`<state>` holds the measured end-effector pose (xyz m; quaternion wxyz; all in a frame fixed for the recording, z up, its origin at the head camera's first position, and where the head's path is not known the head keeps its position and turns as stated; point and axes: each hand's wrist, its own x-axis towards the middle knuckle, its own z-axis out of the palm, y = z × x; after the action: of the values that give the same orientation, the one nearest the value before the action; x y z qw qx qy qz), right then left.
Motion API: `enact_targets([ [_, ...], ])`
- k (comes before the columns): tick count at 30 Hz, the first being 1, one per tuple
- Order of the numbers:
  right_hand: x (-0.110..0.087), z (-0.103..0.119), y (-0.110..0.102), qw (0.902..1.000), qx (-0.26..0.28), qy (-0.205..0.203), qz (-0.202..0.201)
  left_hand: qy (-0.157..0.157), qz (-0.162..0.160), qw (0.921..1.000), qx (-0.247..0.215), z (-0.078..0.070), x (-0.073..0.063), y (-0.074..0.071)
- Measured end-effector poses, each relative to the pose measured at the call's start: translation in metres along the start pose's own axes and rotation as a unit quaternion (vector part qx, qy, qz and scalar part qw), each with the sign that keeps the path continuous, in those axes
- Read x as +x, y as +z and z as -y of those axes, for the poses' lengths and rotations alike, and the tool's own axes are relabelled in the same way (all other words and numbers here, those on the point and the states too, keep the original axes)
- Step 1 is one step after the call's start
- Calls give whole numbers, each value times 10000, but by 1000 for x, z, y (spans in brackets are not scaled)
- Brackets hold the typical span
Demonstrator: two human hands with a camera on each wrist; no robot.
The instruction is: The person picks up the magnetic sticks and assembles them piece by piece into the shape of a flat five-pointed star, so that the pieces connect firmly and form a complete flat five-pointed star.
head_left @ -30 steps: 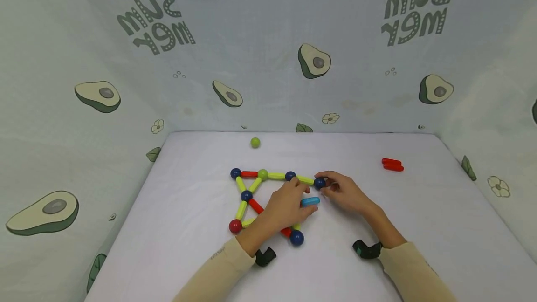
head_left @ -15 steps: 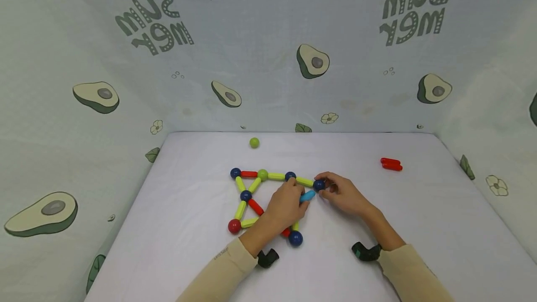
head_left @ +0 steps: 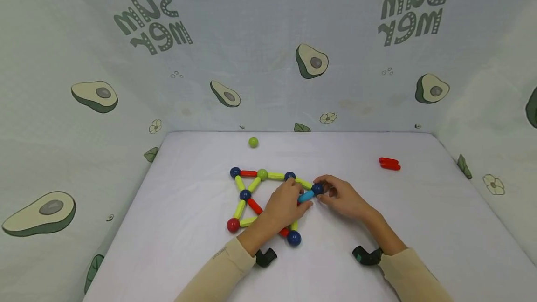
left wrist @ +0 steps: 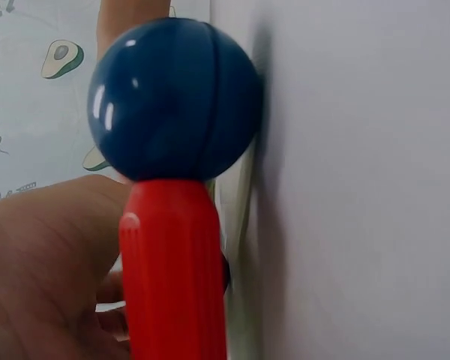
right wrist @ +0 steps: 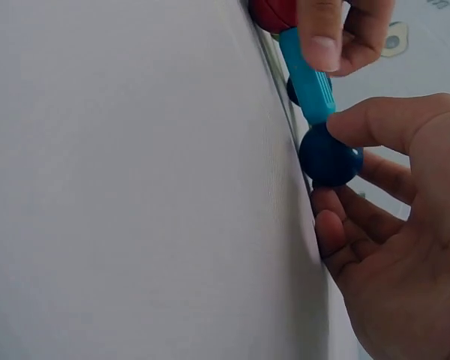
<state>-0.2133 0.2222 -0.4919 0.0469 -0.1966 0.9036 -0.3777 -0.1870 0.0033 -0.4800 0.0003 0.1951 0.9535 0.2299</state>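
My left hand [head_left: 282,206] pinches a light-blue magnetic rod [head_left: 306,196], reaching over a flat frame of rods and balls. The rod's right end meets a dark blue ball [head_left: 317,188], which my right hand [head_left: 346,198] holds between thumb and fingers. A yellow-green rod [head_left: 304,183] also runs to that ball from another blue ball [head_left: 290,176]. In the right wrist view, a red ball [right wrist: 274,13] sits at the light-blue rod's other end; the left hand mostly hides it from the head view. Close to the left wrist camera are a blue ball [left wrist: 172,97] and red rod [left wrist: 172,277].
Further left, the frame includes a red ball [head_left: 233,225], a green ball [head_left: 262,174] and several yellow-green and red rods. A loose green ball [head_left: 253,142] lies at the back. Two red rods [head_left: 390,163] lie together at the back right of the white table [head_left: 189,176].
The light-blue rod has turned and shifted so its right end now meets the dark blue ball. The right hand has drawn that ball slightly toward the person.
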Motion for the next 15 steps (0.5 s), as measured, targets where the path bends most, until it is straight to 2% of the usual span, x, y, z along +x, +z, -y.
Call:
enact_targets([
  [2, -1, -2, -1, 10000, -24, 32, -37, -172, -154, 9997, 81, 1, -2, 0],
  [5, -4, -8, -7, 9995, -90, 221, -202, -644, -240, 9974, 194, 3, -4, 0],
  [8, -8, -16, -19, 9975, -170, 513, -464, -954, -124, 9953, 125, 6, -6, -2],
  [11, -13, -27, -36, 9933, -310, 760, -813, -967, 25, 9953, -81, 10, -5, -3],
  [15, -20, -46, -64, 9857, -510, 728, -1430, -892, 145, 9955, -294, 15, -5, -2],
])
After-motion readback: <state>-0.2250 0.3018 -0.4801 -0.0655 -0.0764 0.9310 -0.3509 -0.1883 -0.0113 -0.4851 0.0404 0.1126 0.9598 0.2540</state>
